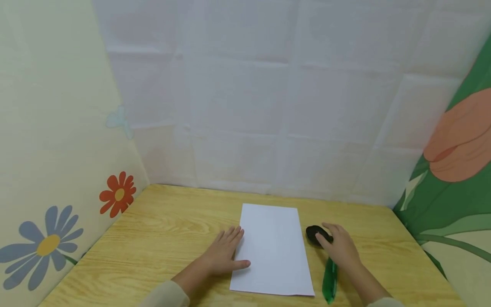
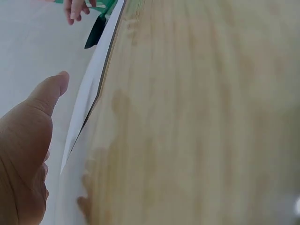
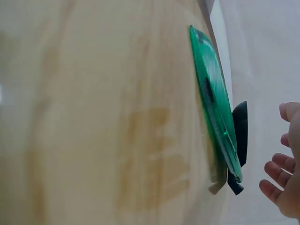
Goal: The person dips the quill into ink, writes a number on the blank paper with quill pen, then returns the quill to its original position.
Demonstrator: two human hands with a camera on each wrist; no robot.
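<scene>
While the left hand (image 1: 224,255) rests with flat, straight fingers on the left edge of the white paper (image 1: 273,249) near the table's (image 1: 165,221) front edge, the right hand (image 1: 341,249) hovers, fingers loosely spread, over the green-and-black tape dispenser (image 1: 324,260) beside the paper's right edge. A loose hold could let the paper slide.

Soft, even light, faint shadows; both wrist views blurred close up.

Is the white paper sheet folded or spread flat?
Spread flat. The white paper sheet lies unfolded on the wooden table, all four edges visible, with the left hand resting at its left edge.
</scene>
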